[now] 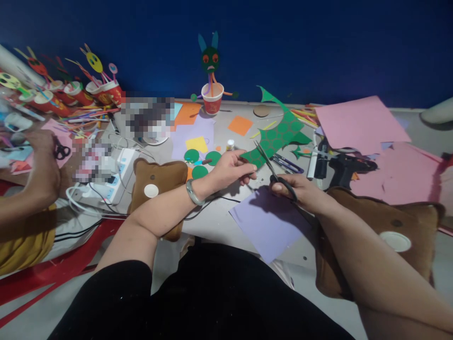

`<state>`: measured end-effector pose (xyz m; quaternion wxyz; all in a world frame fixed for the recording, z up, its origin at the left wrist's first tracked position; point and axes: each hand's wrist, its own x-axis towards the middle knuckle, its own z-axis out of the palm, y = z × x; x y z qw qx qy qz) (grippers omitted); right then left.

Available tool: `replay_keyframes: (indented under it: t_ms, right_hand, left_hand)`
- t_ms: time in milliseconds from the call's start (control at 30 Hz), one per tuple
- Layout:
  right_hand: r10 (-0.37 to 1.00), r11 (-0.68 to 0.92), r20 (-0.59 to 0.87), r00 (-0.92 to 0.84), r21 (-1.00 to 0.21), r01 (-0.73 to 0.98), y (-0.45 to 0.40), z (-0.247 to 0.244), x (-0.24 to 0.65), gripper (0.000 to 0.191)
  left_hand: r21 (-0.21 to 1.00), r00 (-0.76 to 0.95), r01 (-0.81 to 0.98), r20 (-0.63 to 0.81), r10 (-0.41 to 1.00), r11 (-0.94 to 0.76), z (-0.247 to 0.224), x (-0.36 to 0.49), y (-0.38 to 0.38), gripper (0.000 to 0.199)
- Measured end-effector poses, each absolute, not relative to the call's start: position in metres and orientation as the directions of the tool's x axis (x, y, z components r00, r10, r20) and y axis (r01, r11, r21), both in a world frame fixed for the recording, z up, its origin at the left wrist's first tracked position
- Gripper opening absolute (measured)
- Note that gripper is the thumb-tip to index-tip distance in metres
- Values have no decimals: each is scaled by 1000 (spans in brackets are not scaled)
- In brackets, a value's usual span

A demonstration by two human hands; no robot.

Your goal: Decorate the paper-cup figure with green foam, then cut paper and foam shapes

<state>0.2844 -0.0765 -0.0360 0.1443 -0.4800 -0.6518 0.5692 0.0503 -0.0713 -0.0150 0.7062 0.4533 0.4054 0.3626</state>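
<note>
My left hand pinches the lower left corner of a green paper sheet marked with several circles; its upper edge is cut into curves. In my right hand is a pair of scissors, fingers through the dark handles, blades parted at the green sheet's lower edge. Cut green circles lie left of my left hand, with a small marker resting among them. Under the scissors lies a purple paper sheet.
Brown cushions rest by both forearms. A black glue gun and pink paper lie right. A red cup with a green-headed figure stands behind. At left are a power strip, another person's arm and several decorated cups.
</note>
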Motion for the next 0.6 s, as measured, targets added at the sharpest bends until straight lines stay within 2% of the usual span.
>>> replay_keyframes:
  t_ms: [300, 600]
  right_hand:
    - [807, -125, -373, -458, -866, 485, -80, -31, 279, 76]
    - [801, -101, -380, -463, -848, 520, -78, -28, 280, 78]
  left_hand:
    - [938, 424, -147, -227, 877, 314, -16, 50, -71, 11]
    - [938, 431, -134, -235, 871, 319, -16, 50, -71, 20]
